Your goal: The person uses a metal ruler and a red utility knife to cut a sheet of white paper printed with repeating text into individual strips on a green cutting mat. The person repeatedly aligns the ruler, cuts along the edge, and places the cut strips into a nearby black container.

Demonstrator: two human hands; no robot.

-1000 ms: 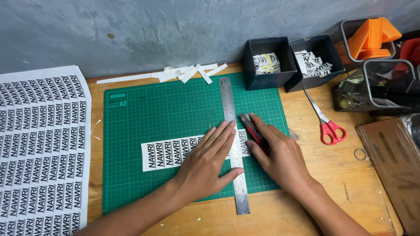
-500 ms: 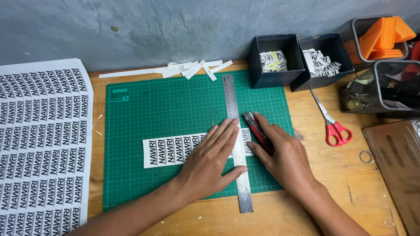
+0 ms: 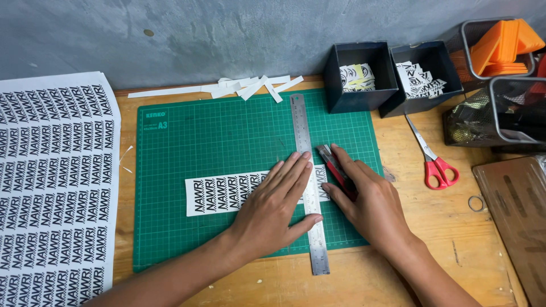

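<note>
Both hands [image 3: 318,204] unmoved, ruler [image 3: 307,170] still pinned

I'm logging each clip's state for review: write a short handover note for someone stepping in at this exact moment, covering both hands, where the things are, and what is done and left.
Left hand: flat, pressing the steel ruler down across the printed label strip on the green cutting mat.
Right hand: grips a red and black utility knife, blade against the ruler's right edge, at the strip.
Done: cut labels sit in the two dark boxes; white offcuts lie above the mat.
Left: most of the strip is uncut, and a full printed sheet waits at the left. The red scissors lie unused.
</note>
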